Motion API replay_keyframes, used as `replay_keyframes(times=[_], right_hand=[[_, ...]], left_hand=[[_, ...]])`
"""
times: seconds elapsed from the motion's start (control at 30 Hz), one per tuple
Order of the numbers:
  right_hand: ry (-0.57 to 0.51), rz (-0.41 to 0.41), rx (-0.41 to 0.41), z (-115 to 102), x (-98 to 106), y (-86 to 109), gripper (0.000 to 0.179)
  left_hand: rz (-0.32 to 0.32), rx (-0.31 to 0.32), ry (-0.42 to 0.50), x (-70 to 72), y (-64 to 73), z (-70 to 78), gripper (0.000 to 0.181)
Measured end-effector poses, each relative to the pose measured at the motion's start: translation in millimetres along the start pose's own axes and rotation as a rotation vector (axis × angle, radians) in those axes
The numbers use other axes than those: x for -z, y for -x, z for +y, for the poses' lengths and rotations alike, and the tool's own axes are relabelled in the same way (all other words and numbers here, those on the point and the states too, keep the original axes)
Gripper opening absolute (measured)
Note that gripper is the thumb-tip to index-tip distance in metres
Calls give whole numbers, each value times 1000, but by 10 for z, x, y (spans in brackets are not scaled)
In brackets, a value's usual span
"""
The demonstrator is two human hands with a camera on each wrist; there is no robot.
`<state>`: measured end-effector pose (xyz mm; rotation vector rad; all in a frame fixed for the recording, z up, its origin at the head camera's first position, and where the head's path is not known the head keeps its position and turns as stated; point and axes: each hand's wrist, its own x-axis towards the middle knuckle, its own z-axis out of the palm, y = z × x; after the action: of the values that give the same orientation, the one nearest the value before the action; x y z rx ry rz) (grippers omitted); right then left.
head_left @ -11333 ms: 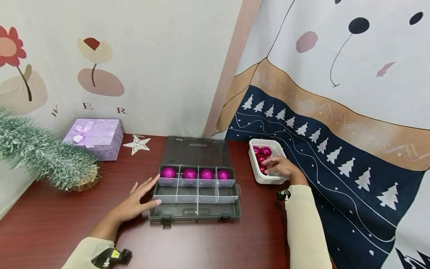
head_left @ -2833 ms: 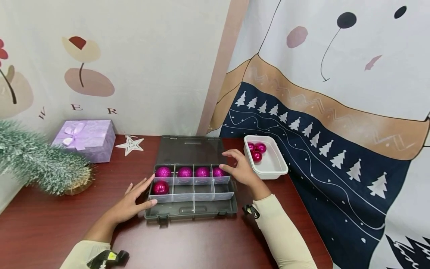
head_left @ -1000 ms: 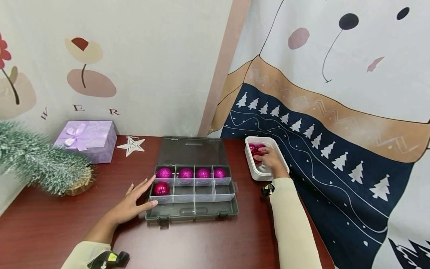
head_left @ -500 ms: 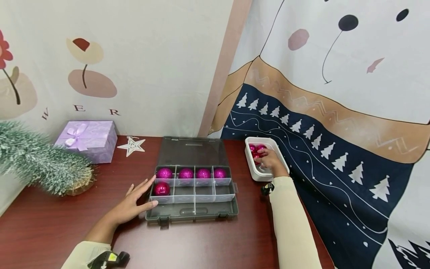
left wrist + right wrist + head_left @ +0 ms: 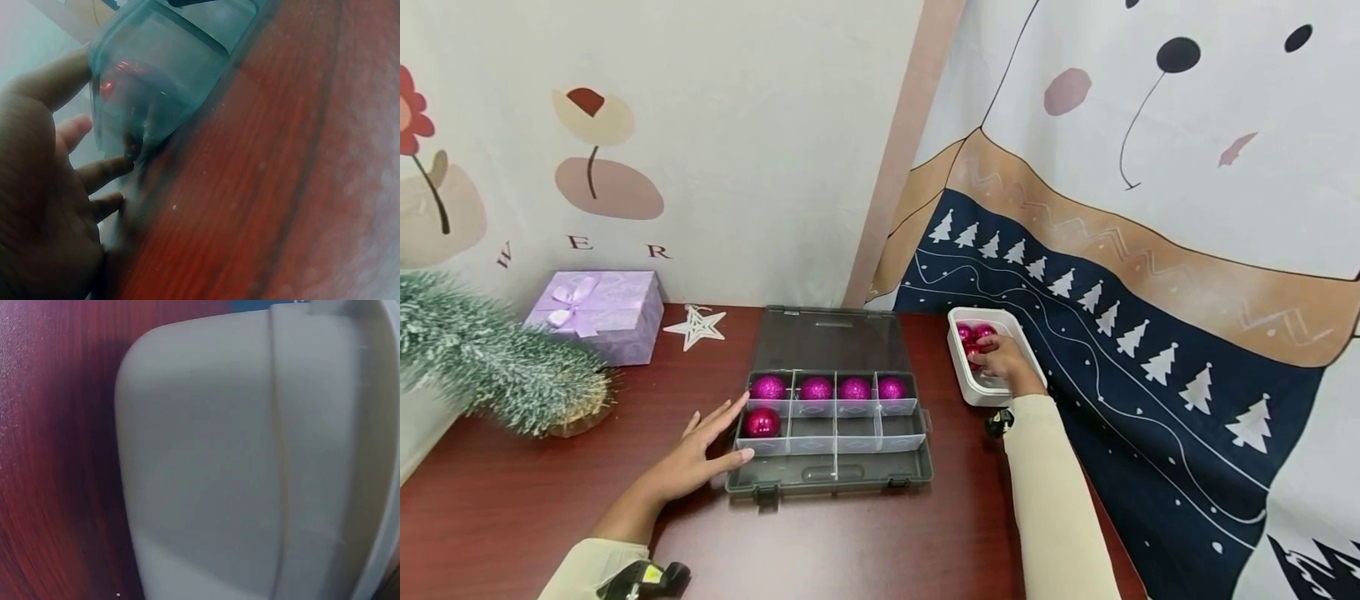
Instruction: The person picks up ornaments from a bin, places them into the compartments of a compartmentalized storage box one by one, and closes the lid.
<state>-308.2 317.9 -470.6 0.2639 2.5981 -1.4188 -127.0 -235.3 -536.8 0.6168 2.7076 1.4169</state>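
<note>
My left hand (image 5: 696, 458) has its fingers spread along the left side of a dark translucent compartment box (image 5: 831, 477), fingertips at its wall. In the left wrist view, the left hand's fingers (image 5: 103, 175) lie beside that wall. Glittery magenta baubles (image 5: 816, 388) fill the box's back row, one per compartment. A shiny magenta bauble (image 5: 763, 422) sits in the left compartment of the middle row. My right hand (image 5: 1006, 363) reaches into a white plastic tub (image 5: 982, 393), thumb and fingers around a shiny red-pink bauble (image 5: 973, 353). Two more baubles (image 5: 983, 332) lie behind it.
The box's smoky lid (image 5: 831, 337) lies folded back toward the wall. At the left stand a frosted mini Christmas tree (image 5: 497, 367) and a lilac gift box (image 5: 602, 317). A white star ornament (image 5: 696, 327) lies between gift box and lid. Printed cloth hangs behind the tub.
Since the oldest frame, a shiny bauble has come into the middle row's left compartment. The right hand has gone from the compartment box back into the tub; the left hand keeps its place.
</note>
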Motion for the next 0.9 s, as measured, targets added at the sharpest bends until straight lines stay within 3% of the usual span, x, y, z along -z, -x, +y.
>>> replay_keyframes(times=[0.2, 0.53, 0.7, 0.9], right_hand=[[32, 39, 48, -4, 56, 68, 49], [107, 162, 255, -89, 25, 287, 43], [47, 230, 322, -104, -43, 411, 49], [-118, 298, 448, -123, -172, 530, 49]], left_hand=[[-1, 8, 0, 5, -2, 10, 90], [4, 4, 0, 16, 0, 10, 90], [-4, 18, -2, 11, -1, 5, 90], [-4, 18, -11, 10, -1, 17, 90]])
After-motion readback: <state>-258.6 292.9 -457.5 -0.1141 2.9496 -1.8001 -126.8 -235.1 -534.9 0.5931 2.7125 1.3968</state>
